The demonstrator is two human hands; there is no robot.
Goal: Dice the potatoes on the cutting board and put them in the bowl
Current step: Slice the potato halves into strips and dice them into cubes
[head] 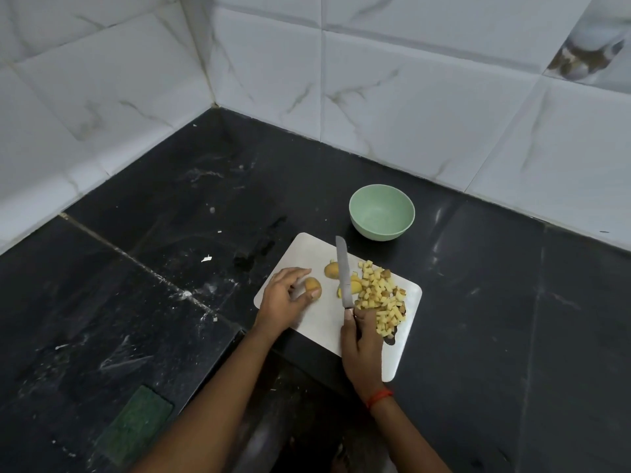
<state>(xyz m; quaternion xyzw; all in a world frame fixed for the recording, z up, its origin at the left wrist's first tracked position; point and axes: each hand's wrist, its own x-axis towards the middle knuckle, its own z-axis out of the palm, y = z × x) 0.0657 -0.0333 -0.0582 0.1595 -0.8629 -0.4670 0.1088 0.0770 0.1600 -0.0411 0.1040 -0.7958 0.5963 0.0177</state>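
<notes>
The left hand (pixel 285 297) pinches a brown-skinned potato half (pixel 312 284) on the cutting board (pixel 307 247), the right hand (pixel 363 339) grips a knife (pixel 342 268), pale potato dice (pixel 382 298) heaped just right of it, green bowl (pixel 381 213) beyond.

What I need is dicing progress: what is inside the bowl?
Nothing shows inside the bowl: its bare green floor and far wall are visible. Only the near inner wall hides behind the rim. The dice lie on the board.

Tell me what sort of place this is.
Most likely a home kitchen corner: a dark stone counter against tiled walls, with a cutting board of diced potato and a green bowl.
</notes>
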